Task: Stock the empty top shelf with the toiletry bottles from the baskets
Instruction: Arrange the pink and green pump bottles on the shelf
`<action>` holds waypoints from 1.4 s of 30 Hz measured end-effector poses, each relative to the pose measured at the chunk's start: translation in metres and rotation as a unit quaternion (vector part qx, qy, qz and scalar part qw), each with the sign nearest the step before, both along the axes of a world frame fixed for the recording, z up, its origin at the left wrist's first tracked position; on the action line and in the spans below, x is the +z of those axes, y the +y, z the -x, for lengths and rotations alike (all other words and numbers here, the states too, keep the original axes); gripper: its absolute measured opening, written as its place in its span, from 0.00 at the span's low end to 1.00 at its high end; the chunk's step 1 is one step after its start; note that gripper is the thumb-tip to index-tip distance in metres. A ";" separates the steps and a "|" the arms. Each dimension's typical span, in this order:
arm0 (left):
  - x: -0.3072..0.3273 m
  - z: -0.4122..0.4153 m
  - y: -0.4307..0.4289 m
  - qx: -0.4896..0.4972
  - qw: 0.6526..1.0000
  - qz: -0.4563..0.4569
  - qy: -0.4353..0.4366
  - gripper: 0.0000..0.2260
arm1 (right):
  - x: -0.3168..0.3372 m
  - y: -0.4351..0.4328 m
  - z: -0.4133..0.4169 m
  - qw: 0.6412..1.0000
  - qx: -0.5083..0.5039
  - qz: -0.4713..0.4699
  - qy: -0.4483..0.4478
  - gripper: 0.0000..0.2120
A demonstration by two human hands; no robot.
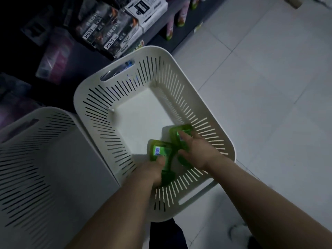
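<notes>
Two green toiletry bottles lie in the near corner of a white slotted basket point(203, 83) on the floor. My left hand point(154, 172) is wrapped around the left green bottle point(159, 150), whose barcode label faces up. My right hand point(196, 150) grips the right green bottle point(177, 132) from above, fingers curled over its body. Both bottles touch or hover just above the basket floor; I cannot tell which. The rest of this basket holds nothing visible.
A second white slotted basket point(23, 141) stands to the left, touching the first. Dark shelves point(161, 31) at the top hold boxed goods point(107, 33) and pink and green bottles point(170, 27). Pale tiled floor point(269, 87) spreads to the right. A shoe point(239, 230) shows at the bottom.
</notes>
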State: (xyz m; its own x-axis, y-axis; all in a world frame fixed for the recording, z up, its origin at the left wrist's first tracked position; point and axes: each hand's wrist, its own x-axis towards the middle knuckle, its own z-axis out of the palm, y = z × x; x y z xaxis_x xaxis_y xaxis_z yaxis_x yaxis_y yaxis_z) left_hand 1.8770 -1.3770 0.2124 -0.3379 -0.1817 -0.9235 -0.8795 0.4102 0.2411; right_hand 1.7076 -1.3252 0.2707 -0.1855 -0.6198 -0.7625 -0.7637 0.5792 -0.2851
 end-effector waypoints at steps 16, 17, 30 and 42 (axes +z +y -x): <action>0.058 0.009 -0.040 0.017 0.994 0.069 0.078 0.31 | 0.007 -0.001 0.002 1.000 -0.016 -0.006 0.003 0.33; 0.064 0.010 -0.049 0.017 0.991 0.094 0.094 0.32 | 0.007 0.000 0.001 1.000 -0.015 -0.009 0.004 0.33; 0.102 -0.007 -0.108 0.113 0.928 0.274 0.224 0.22 | -0.032 -0.009 -0.031 0.991 -0.101 -0.083 0.021 0.52; 0.114 -0.025 -0.141 0.162 0.895 0.319 0.268 0.19 | -0.062 -0.013 -0.050 0.989 -0.020 -0.090 0.118 0.59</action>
